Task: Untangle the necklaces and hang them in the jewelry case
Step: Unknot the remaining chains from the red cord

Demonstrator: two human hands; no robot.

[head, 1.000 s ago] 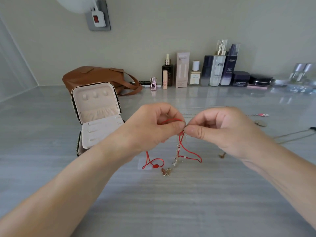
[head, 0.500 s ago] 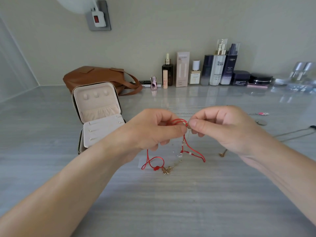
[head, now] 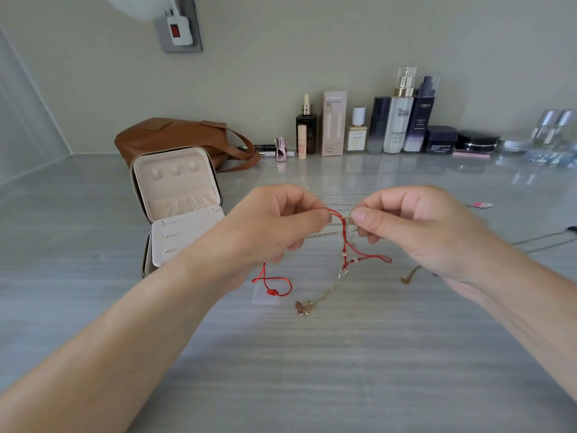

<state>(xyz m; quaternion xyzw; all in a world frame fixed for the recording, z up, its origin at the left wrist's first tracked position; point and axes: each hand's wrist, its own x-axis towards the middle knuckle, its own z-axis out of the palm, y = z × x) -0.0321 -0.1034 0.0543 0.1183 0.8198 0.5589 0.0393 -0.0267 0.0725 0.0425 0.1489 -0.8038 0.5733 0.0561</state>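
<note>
While the left hand [head: 274, 226] pinches the red cord [head: 349, 245], the right hand [head: 415, 226] pinches the tangled gold chain [head: 327, 290] above the desk [head: 312, 370].

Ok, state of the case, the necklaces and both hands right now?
jewelry case: open, lid upright, no necklace hung.
red cord necklace: lifted between both hands, loose end on table.
gold butterfly chain: butterfly lying on table, top caught in red cord necklace.
left hand: pinches red cord necklace.
right hand: pinches red cord necklace.
</note>
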